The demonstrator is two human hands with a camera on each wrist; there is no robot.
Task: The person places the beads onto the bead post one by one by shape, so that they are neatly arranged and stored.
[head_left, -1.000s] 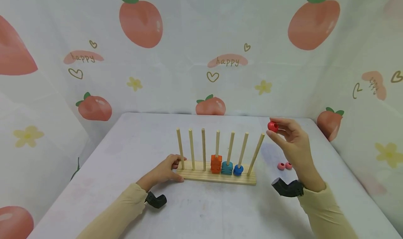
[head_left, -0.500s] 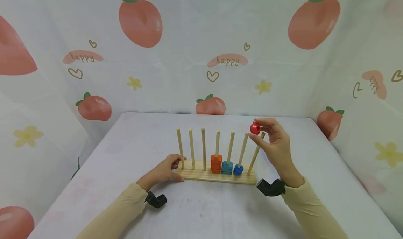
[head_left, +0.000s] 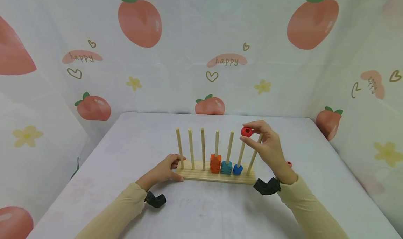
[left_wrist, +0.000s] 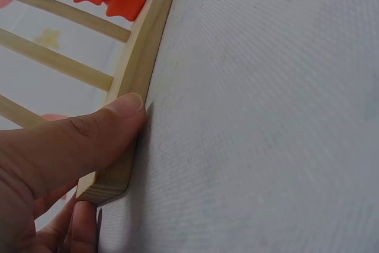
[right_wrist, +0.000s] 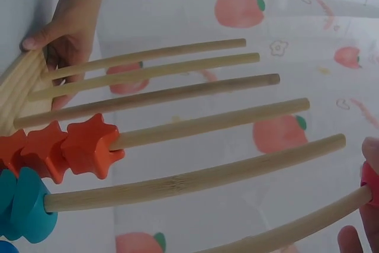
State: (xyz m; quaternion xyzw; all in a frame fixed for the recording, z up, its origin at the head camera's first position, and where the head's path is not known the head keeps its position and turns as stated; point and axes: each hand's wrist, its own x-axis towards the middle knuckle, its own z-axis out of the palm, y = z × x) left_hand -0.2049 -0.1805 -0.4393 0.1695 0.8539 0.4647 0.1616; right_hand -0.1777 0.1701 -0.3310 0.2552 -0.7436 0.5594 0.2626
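Note:
My right hand (head_left: 266,141) pinches a round red bead (head_left: 246,132) between thumb and fingers, at the top of the second peg from the right. In the right wrist view that peg's tip meets the bead (right_wrist: 371,183); how far it goes in is hidden. The wooden peg stand (head_left: 217,176) lies on the table, its left end gripped by my left hand (head_left: 165,169), thumb (left_wrist: 89,143) along the front edge. Orange star beads (head_left: 215,163) sit on the middle peg, teal beads (head_left: 226,167) on the peg to its right, and a blue bead (head_left: 237,169) below the red one.
Another red bead (head_left: 289,164) lies on the table behind my right wrist, partly hidden. The three left pegs (head_left: 191,148) and the rightmost peg (head_left: 254,156) carry no beads. A fruit-printed cloth (head_left: 176,85) hangs behind the table (head_left: 195,211).
My right hand has moved left from beyond the stand's right end, bringing the red bead down slightly onto the top of the second peg from the right. My left hand stays put.

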